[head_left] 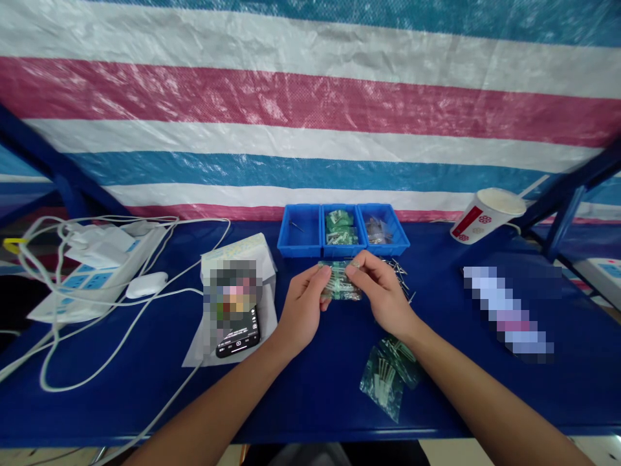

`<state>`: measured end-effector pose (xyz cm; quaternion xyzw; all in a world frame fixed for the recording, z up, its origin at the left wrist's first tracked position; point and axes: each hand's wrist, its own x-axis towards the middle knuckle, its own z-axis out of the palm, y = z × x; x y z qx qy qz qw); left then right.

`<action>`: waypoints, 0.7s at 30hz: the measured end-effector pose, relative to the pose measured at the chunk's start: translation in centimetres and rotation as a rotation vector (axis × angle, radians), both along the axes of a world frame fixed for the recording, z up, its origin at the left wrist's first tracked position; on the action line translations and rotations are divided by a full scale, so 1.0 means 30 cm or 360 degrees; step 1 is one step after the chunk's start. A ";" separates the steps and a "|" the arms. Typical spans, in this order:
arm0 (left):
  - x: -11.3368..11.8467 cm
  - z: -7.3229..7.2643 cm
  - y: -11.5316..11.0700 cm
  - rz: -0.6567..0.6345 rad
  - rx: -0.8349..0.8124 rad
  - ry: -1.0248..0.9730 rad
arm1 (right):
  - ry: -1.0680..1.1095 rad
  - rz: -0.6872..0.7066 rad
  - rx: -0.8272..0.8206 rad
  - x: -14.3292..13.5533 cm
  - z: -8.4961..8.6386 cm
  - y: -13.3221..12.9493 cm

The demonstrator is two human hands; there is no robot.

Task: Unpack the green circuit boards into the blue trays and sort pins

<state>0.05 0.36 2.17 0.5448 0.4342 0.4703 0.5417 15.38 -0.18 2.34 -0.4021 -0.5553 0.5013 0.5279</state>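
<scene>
Between my two hands is a small clear green-tinted plastic bag [340, 282] with thin metal pieces showing inside. My left hand [305, 304] pinches its left end, and my right hand [383, 291] pinches its upper right corner. Loose screw-like metal pieces [402, 277] lie on the table just behind my right hand, partly hidden by it. Two more bags, one a filled green-tinted bag [383, 382] and one beside it [402, 357], rest by my right forearm. Behind my hands stand three joined blue bins; the middle bin [343, 248] holds similar green bags.
The left bin [299, 249] has one thin metal piece; the right bin [388, 248] holds small bags. A phone [237, 340] leans on white paper at left, near white cables, a power strip [92, 285] and a white case [146, 285]. A paper cup [485, 217] stands back right.
</scene>
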 end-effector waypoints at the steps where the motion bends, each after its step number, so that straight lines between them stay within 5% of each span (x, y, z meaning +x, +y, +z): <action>1: 0.000 -0.001 -0.001 0.0002 0.0004 0.0007 | -0.0004 -0.0001 0.0006 0.000 0.001 -0.001; 21: -0.003 0.010 -0.003 0.0051 0.0039 0.0089 | -0.0091 0.0045 0.0034 0.008 -0.001 0.000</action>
